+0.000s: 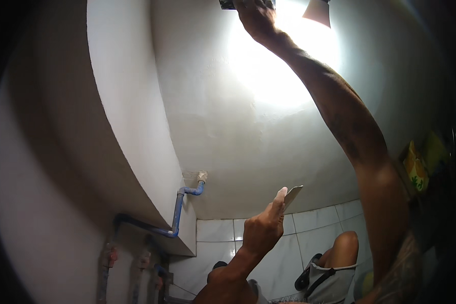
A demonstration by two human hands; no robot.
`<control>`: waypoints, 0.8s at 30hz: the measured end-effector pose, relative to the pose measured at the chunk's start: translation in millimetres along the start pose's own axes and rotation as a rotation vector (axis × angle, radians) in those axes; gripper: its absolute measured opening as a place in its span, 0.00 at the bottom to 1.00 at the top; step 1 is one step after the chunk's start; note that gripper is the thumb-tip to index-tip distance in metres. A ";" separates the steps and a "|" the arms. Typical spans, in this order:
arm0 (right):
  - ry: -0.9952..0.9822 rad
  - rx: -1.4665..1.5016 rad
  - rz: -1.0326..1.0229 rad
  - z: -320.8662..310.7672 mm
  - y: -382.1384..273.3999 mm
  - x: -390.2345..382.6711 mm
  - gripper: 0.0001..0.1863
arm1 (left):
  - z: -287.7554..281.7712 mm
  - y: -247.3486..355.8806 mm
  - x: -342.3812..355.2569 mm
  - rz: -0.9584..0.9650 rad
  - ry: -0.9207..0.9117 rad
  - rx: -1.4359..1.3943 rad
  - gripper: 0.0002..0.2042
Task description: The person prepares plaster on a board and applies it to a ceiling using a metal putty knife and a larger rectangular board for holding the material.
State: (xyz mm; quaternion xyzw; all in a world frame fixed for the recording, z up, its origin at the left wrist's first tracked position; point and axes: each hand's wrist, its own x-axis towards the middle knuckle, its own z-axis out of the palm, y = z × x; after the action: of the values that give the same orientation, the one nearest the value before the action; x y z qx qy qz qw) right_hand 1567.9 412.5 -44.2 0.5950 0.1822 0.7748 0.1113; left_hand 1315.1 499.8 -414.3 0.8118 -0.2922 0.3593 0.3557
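My left hand (263, 230) grips a flat, thin, pale grey scraper-like plate (293, 196), held tilted upward in the lower middle. My right hand (254, 15) is raised high to the top edge, its fingers wrapped on a dark flat tool (228, 4) that is partly cut off by the frame. It is against or close to the pale plastered wall (207, 116), beside a bright patch of light; I cannot tell whether the tool touches it.
Blue pipes (178, 210) with red valves (111, 257) run along the left wall and its ledge (124, 116). A lamp shade (316, 15) is at the top. A yellow package (416, 167) sits at the right. My bent leg and sandaled feet are over white tiles (215, 232).
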 end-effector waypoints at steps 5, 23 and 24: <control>0.017 -0.070 -0.074 6.3 -13.8 -65.6 0.20 | 5.9 5.7 1.5 0.029 0.017 -0.002 0.22; -0.234 0.025 -0.206 -73.7 -89.7 -218.9 0.21 | -7.7 7.6 4.6 -0.070 -0.015 -0.087 0.16; -0.237 0.037 -0.210 -75.6 -90.6 -223.6 0.21 | -8.5 8.1 5.7 -0.078 -0.008 -0.084 0.16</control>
State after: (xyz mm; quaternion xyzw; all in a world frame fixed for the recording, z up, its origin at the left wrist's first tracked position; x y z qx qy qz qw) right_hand 1550.8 396.4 -295.9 0.6620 0.2432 0.6797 0.2018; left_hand 1309.2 500.6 -402.6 0.8083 -0.2768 0.3293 0.4019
